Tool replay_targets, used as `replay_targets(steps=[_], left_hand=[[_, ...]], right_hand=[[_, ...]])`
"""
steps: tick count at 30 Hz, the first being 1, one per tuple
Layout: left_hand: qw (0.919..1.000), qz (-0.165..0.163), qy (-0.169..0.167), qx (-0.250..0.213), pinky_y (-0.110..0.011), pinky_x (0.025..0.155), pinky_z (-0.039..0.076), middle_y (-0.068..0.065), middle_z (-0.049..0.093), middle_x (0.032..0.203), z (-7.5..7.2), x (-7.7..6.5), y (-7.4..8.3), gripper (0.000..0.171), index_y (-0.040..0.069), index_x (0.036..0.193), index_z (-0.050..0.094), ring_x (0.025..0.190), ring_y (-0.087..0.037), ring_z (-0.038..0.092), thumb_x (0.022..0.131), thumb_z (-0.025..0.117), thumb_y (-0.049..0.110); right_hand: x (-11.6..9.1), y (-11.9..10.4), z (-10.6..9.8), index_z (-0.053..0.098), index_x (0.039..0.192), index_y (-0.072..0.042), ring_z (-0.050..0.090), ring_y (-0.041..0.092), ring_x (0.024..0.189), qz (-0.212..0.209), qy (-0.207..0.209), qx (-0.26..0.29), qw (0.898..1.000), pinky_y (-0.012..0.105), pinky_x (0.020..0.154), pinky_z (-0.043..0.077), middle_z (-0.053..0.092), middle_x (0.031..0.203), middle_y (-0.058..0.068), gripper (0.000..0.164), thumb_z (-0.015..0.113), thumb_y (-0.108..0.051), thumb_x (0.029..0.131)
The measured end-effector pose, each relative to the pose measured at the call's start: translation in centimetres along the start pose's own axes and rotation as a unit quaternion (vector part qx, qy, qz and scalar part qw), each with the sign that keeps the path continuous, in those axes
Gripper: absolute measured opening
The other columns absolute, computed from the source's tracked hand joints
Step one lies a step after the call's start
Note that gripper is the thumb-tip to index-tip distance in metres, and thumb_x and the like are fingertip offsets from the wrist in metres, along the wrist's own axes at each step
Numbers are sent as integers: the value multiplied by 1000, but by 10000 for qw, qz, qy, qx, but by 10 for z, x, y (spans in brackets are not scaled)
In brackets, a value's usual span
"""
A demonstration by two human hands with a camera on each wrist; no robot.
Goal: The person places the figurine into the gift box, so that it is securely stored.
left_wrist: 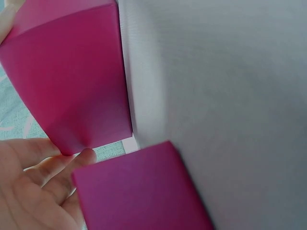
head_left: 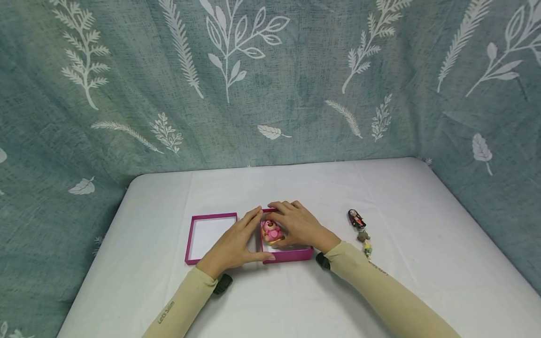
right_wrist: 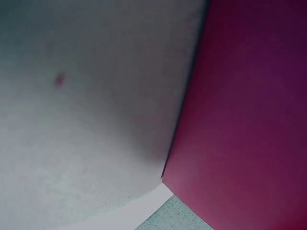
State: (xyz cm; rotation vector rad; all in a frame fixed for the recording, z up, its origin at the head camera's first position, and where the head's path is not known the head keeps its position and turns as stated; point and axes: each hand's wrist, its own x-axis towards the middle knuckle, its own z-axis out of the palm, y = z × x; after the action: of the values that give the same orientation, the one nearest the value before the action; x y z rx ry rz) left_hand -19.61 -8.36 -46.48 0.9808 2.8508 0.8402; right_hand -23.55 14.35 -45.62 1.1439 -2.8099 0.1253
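Observation:
A magenta box [head_left: 291,256] with a white inside lies open side up on the table. My left hand [head_left: 236,244] holds it at its left side, thumb at the front corner and fingertips at the back one. In the left wrist view those fingertips touch the far edge of the box wall [left_wrist: 72,76]. Over the box, my right hand [head_left: 297,225] holds a pink bear figurine [head_left: 271,232] between thumb and fingers. The right hand covers part of the box's inside. In the right wrist view only the box's magenta side [right_wrist: 240,120] and the white cloth show.
Left of the box lies a matching shallow magenta tray [head_left: 211,234], white inside, partly behind my left hand. To the right, a black-haired figurine [head_left: 356,218], a small grey-brown one [head_left: 362,235] and a yellow-green one [head_left: 367,248] lie in a row. A patterned green curtain [head_left: 296,117] hangs behind.

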Motion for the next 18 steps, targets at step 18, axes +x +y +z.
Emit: replay_targets(steps=[18], left_hand=[[10000,-40,-7,56,-52,116,32,-5,22,163,-1,0,1,112,11,157,22,146,-25,32,75,68,71]], right_hand=[[0,0,-2,60,130,-24,52,24,125,-102,67,-1,9999,44,100,43,47,145,6,74,79,-62,70]])
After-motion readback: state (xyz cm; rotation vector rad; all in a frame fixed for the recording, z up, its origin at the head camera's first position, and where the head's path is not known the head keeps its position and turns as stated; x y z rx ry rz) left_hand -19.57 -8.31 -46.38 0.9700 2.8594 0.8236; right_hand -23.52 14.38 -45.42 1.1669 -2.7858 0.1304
